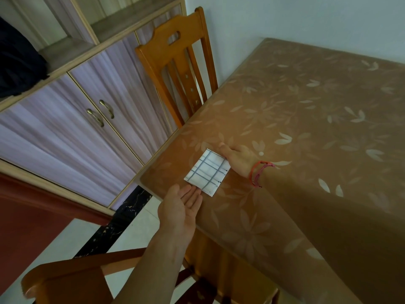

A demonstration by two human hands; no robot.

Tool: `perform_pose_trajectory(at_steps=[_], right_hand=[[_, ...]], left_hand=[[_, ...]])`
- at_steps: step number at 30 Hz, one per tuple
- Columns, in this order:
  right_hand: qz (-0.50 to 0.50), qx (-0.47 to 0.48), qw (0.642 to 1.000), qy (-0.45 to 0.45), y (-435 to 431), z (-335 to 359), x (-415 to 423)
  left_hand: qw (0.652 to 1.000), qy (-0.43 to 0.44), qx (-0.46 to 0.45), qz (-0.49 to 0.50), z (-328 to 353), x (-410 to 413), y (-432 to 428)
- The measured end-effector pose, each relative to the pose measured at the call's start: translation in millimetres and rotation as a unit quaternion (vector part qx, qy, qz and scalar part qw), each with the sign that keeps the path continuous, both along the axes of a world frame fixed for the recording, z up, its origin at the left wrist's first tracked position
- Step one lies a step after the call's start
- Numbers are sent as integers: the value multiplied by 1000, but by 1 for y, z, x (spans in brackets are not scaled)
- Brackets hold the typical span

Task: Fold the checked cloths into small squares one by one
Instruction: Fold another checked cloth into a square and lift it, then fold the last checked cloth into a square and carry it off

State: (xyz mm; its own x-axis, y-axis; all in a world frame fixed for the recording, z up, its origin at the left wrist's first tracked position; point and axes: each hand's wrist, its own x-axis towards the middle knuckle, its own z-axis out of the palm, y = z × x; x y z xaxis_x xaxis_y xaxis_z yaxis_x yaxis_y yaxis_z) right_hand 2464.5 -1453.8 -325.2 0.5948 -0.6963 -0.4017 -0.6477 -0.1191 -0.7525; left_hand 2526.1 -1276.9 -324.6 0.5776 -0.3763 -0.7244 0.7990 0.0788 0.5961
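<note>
white checked cloth [207,172] lies flat near table [306,128] corner, already small square. my left hand [182,207] released, straight fingers at near edge, likely to square it. right hand [238,159] braces far edge; fingers hidden, so cannot tell grip.
</note>
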Motion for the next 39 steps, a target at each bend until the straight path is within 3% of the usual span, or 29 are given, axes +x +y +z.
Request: perform_pose_trajectory(at_steps=[6, 9, 11, 15, 21, 25, 30, 39], right_hand=[[-2, -7, 1000, -7, 3, 6, -10], [17, -37, 999, 1, 7, 19, -33], [19, -68, 997, 6, 12, 30, -55], [30, -114, 993, 25, 20, 55, -111], [-4, -190, 977, 101, 33, 89, -216], [-52, -199, 974, 98, 44, 111, -286], [-103, -217, 963, 119, 67, 143, -361], [-179, -267, 925, 202, 111, 187, -486]], left_hand=[[999, -12, 13, -38, 4, -3, 10], [986, -96, 54, -122, 14, -12, 17], [960, -179, 90, -194, 26, -21, 19], [883, -333, 125, -307, 52, -42, 20], [770, -481, 132, -398, 88, -89, 5], [612, -622, 105, -477, 110, -124, -8], [486, -694, 103, -521, 136, -180, -22], [351, -773, 57, -525, 178, -277, -45]])
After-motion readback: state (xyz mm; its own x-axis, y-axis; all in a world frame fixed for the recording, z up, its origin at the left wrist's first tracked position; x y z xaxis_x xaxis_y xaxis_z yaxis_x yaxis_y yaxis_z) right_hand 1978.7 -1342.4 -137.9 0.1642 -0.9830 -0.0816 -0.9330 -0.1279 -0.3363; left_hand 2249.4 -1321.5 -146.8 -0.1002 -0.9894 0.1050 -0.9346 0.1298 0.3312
